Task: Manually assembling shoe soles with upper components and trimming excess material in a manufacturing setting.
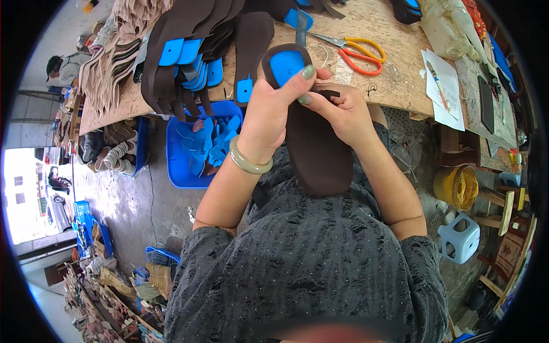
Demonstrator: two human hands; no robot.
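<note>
A dark brown insole (pixel 317 148) hangs between both my hands above my lap. A blue heel pad (pixel 286 66) sits on its upper end. My left hand (pixel 269 108), with a pale green bangle on the wrist, grips the insole's left edge with the thumb pressing beside the blue pad. My right hand (pixel 337 111) pinches the insole's right edge just below the pad, where a small brown flap sticks out.
Wooden workbench (pixel 394 74) ahead carries orange-handled scissors (pixel 357 51), stacks of brown insoles with blue pads (pixel 189 57), and papers (pixel 443 86). A blue bin (pixel 177 166) of blue pieces sits under it. Yellow bucket (pixel 456 186) and pale blue stool (pixel 460 237) stand at right.
</note>
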